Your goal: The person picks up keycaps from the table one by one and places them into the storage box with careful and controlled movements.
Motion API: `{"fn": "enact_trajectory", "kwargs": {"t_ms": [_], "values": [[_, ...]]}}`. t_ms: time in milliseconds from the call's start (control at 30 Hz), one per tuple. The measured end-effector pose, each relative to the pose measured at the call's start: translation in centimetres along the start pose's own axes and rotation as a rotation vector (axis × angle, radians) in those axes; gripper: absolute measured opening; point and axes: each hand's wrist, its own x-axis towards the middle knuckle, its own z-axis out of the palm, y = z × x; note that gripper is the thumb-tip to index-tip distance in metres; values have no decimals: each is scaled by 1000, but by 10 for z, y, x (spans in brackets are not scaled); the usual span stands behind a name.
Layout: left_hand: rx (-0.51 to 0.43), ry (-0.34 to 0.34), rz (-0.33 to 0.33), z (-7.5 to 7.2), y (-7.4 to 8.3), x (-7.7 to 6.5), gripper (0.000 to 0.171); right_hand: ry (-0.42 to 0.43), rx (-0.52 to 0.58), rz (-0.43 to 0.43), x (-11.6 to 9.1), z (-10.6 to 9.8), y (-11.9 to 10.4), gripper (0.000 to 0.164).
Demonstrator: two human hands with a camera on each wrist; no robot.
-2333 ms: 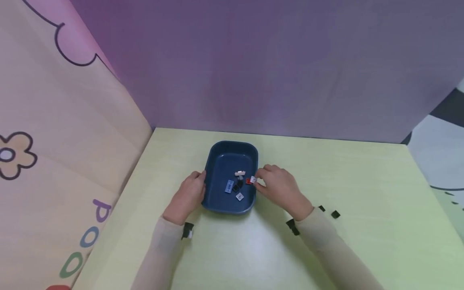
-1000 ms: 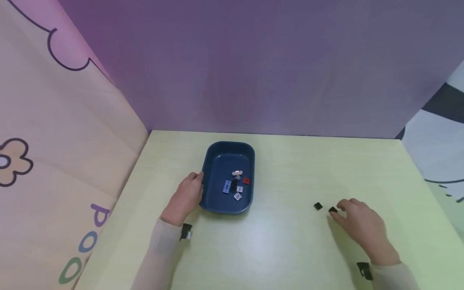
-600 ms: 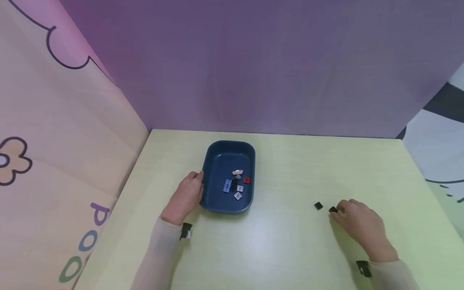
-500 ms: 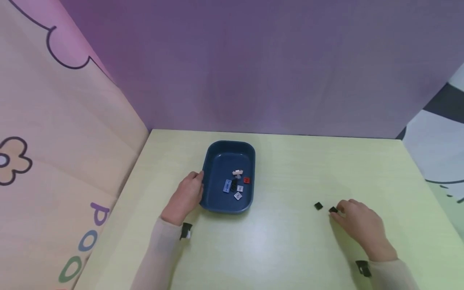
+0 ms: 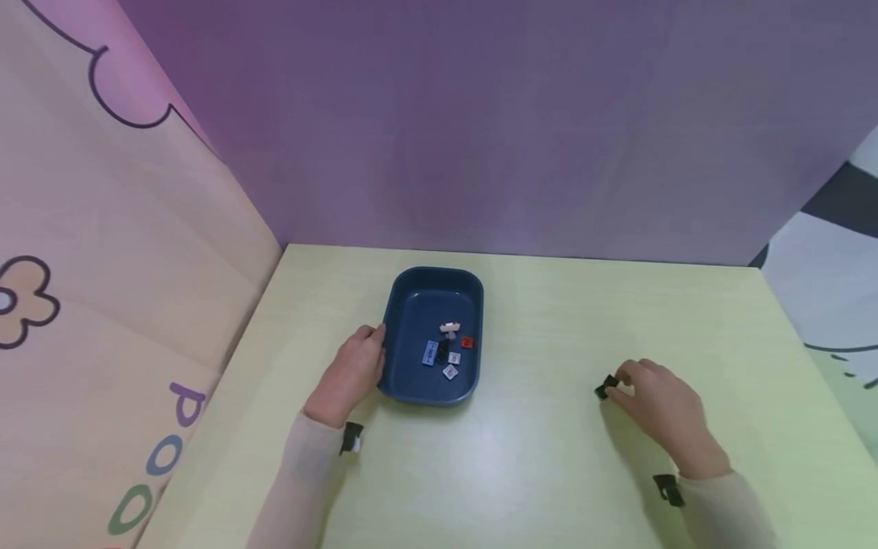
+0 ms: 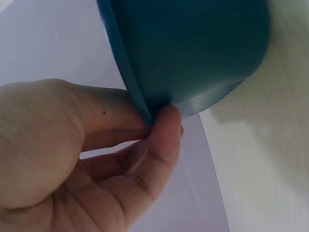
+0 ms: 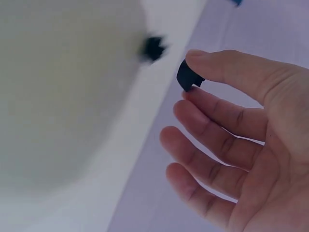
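My left hand (image 5: 348, 374) grips the left side of a dark blue plastic tray (image 5: 417, 313), and the left wrist view shows thumb and fingers pinching its rim (image 6: 129, 79). Off to the right, my right hand (image 5: 664, 412) pinches a small black plastic piece (image 7: 189, 76) between thumb and index finger. The other fingers are loosely bent. Just beyond it lies a second small black piece (image 5: 600, 393) on the table, blurred in the right wrist view. Inside the tray are a blue piece (image 5: 430, 352), a red square (image 5: 467, 342), white squares (image 5: 450, 372), a pale piece (image 5: 449, 327) and black bits (image 5: 443, 351).
The pale yellow-green table (image 5: 521, 320) ends at a purple wall (image 5: 514, 137) behind. A printed wall panel (image 5: 137, 252) borders its left side. Small black wrist pieces (image 5: 352, 438) show beside both sleeves.
A white square has been let go into the tray. My right hand has moved to the right-hand black pieces, taken hold of one, and shifted left with it toward the other. The left hand keeps its grip.
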Motion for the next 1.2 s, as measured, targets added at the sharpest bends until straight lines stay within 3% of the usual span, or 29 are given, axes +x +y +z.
{"fn": "enact_trajectory", "kwargs": {"t_ms": [333, 600, 967, 1200], "values": [[-29, -15, -20, -1, -1, 0, 44, 142, 3, -245, 50, -9, -93, 24], [-33, -14, -27, 0, 0, -1, 44, 121, 14, -331, 81, -4, -145, 26], [-26, -25, -33, -1, 0, 0, 45, 86, 40, -315, 89, 2, -156, 29], [-13, -39, -47, -1, 0, 1, 45, 133, 18, -292, 67, -5, -124, 23]]}}
